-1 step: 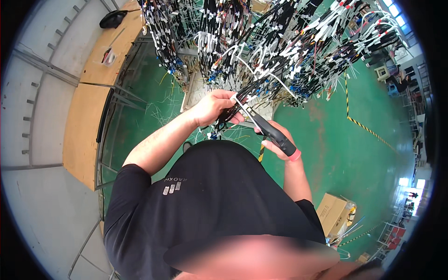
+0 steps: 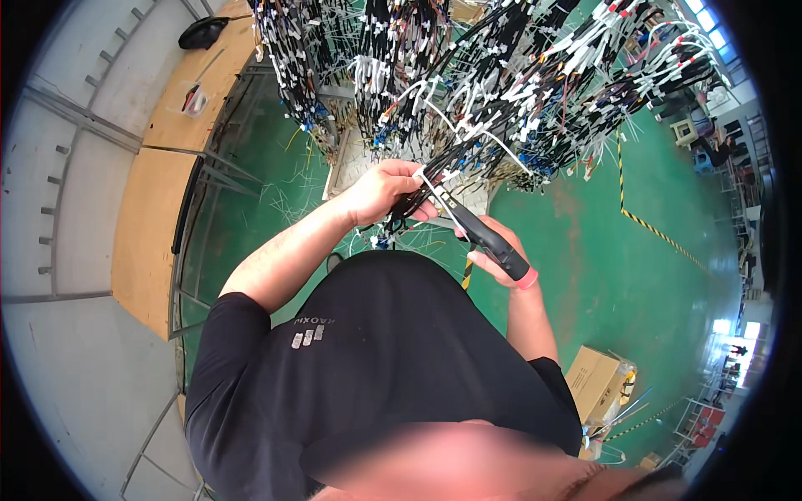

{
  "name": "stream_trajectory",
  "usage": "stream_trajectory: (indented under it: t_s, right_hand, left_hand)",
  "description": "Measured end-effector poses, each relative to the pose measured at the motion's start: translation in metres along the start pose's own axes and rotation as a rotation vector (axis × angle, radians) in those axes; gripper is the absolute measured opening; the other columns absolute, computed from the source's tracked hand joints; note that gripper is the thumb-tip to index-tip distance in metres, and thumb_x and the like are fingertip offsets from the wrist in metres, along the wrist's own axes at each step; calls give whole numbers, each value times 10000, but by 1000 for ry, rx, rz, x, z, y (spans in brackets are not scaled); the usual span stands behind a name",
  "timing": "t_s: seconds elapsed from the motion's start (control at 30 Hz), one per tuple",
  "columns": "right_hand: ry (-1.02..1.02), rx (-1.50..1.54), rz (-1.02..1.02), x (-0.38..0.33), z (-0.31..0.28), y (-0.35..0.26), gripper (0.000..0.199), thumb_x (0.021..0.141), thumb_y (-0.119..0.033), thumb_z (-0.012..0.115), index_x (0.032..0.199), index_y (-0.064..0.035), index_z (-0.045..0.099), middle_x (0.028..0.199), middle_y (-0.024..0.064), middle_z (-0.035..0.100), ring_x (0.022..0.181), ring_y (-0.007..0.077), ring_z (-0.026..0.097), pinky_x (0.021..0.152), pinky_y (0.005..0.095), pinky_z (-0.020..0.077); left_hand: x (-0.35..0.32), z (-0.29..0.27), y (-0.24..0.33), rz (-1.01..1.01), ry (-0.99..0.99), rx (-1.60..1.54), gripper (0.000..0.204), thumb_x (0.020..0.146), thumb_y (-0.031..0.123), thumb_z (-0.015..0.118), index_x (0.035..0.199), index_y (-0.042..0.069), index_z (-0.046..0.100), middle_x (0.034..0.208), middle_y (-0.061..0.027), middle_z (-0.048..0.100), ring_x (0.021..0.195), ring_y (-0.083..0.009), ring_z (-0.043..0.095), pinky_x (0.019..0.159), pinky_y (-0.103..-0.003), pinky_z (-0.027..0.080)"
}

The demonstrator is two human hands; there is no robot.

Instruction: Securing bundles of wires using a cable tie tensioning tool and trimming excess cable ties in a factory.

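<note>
A black cable bundle (image 2: 440, 162) slants down toward me from the hanging wire harnesses (image 2: 510, 108), which carry many white tags and connectors. My left hand (image 2: 386, 190) is closed round its lower end, the thumb by a white cable tie (image 2: 428, 184). The tie's strip runs back along the nose of a black cable tie gun with a red end (image 2: 483, 232). My right hand (image 2: 491, 267) grips the gun's body, and its nose rests against or very near the bundle. Part of the gun's handle is hidden by the fingers.
Wooden tables (image 2: 150, 242) stand at the left, bearing a dark object (image 2: 203, 33). A pale crate (image 2: 351, 154) sits below the harnesses. An open cardboard box (image 2: 595, 384) is at the lower right. Wire scraps and yellow-black tape (image 2: 660, 234) lie on the green floor.
</note>
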State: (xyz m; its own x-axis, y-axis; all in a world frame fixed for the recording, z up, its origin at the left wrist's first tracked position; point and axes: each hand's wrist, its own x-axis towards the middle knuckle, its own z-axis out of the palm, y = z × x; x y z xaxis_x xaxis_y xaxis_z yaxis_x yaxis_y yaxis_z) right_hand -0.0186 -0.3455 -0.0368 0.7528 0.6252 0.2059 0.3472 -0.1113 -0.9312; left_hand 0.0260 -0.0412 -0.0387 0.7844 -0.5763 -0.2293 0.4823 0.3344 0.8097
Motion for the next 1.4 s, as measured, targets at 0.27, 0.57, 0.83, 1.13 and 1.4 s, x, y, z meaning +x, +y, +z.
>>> stream_trajectory:
  t_s: [0.27,0.57,0.83,1.13,1.4]
  right_hand:
    - [17,-161,0,4,10,-27,389,844,-96,724,1203,25,638,1071,153,661,993,325,664,898,389,524]
    - [75,-262,38,0,21,-29,387,820,-102,774,1161,15,633,936,142,643,807,307,661,749,375,534]
    - [191,-361,106,-10,28,-17,309,796,-198,877,819,7,646,698,125,579,599,295,576,586,382,481]
    - [151,-676,-133,-7,25,-13,409,750,-78,768,1129,-14,631,1074,151,628,1048,382,631,1011,471,490]
    - [108,-193,33,-20,7,-16,383,769,-11,734,1131,13,613,1046,140,621,1001,323,640,962,379,501]
  left_hand:
    - [-4,5,4,88,-160,350,367,979,-26,500,1309,-40,661,1051,-70,723,940,-136,693,889,-285,546]
    - [-20,27,20,214,-45,950,472,864,-36,574,1329,44,583,863,-89,712,826,-186,701,802,-360,555]
    - [-21,21,18,336,-34,1022,519,829,-50,573,1329,81,624,801,-33,690,720,-136,628,714,-317,513]
    - [-7,9,10,150,-1,508,400,906,-29,690,1299,-26,615,1028,17,662,924,-81,591,841,-263,491]
    - [-5,6,15,73,53,246,242,905,37,758,1134,26,679,885,37,612,720,-51,509,624,-222,379]
